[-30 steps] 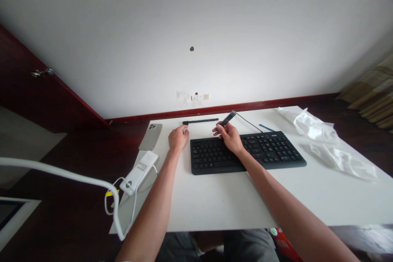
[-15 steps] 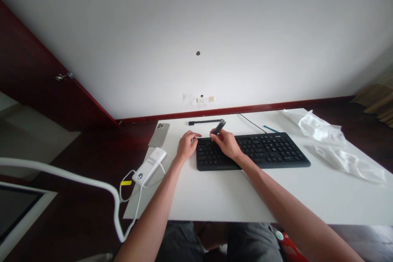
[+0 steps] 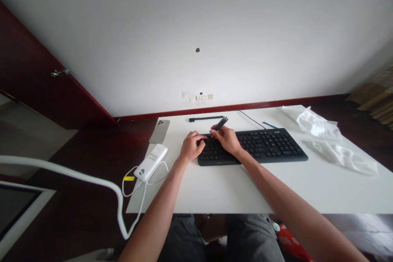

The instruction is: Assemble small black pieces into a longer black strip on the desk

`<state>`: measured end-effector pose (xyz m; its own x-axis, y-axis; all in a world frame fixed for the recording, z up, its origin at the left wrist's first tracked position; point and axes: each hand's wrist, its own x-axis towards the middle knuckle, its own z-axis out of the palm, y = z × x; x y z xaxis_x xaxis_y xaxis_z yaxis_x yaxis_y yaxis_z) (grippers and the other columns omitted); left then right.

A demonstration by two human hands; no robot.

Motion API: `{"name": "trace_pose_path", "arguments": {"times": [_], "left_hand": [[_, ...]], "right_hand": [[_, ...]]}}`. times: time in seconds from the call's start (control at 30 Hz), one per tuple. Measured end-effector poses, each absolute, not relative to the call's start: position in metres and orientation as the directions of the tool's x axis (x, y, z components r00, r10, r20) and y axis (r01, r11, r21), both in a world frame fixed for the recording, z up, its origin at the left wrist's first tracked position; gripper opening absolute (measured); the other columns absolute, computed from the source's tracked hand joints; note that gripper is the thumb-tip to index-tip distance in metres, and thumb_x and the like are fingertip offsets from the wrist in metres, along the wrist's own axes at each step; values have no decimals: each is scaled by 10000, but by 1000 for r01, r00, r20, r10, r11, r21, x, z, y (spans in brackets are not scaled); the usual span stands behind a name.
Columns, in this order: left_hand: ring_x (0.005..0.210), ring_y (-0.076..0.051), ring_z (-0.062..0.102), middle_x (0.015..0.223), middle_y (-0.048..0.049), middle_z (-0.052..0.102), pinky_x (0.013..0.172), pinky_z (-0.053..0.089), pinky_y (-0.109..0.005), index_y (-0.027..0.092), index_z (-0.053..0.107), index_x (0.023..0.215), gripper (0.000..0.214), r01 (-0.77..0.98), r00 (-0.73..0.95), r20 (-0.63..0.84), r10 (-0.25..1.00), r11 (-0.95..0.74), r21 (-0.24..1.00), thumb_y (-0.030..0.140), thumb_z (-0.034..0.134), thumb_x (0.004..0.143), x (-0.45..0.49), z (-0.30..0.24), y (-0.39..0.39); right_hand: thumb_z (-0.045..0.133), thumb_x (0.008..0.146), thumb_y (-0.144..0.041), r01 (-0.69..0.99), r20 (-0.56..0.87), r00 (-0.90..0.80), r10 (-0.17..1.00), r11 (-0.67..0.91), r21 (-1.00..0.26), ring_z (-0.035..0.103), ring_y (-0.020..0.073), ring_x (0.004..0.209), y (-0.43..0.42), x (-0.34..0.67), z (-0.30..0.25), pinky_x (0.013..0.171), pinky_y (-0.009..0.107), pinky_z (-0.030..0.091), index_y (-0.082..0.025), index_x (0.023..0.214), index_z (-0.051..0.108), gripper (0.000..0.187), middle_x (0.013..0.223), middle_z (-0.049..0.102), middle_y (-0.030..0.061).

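Note:
A black keyboard (image 3: 273, 147) lies on the white table (image 3: 227, 190). My left hand (image 3: 193, 146) is at its left end, with the index finger stretched over the upper-left keys and the thumb apart from it. Nothing shows in that hand. My right hand (image 3: 227, 138) is closed around a dark, pen-like tool (image 3: 221, 123), held slanted over the upper left part of the keyboard. The tool's upper end sticks out above the fingers; its lower tip is hidden. Behind the keyboard lies a thin, black, textured strip (image 3: 207, 118).
A phone (image 3: 159, 132) and a white power bank (image 3: 152, 163) with a white cable (image 3: 144, 194) lie on the left. Crumpled white plastic (image 3: 319, 125) lies on the right. A thin blue stick (image 3: 270, 125) and the keyboard's black cord (image 3: 252, 118) are behind the keyboard.
My left hand has moved right, onto the keyboard's upper-left keys. The tool in my right hand leans slightly more to the right. The view has shifted a little.

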<state>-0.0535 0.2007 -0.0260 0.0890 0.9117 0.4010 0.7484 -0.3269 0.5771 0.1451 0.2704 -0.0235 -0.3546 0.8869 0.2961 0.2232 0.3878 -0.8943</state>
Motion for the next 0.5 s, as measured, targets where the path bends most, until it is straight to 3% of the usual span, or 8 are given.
{"name": "trace_pose_path", "arguments": {"times": [0.5], "left_hand": [[1000,-232,578,946,-47,689,929,500,-344,215,755,1054,287,697,168,341,925,-356,622,137,538,883,-59,-26,203]], "right_hand": [[633,956,-502,217,270,-383,884,370,-903,768,250,756,270,145,-23,730,352,585,-216,1043,680,303,778,778,50]]}}
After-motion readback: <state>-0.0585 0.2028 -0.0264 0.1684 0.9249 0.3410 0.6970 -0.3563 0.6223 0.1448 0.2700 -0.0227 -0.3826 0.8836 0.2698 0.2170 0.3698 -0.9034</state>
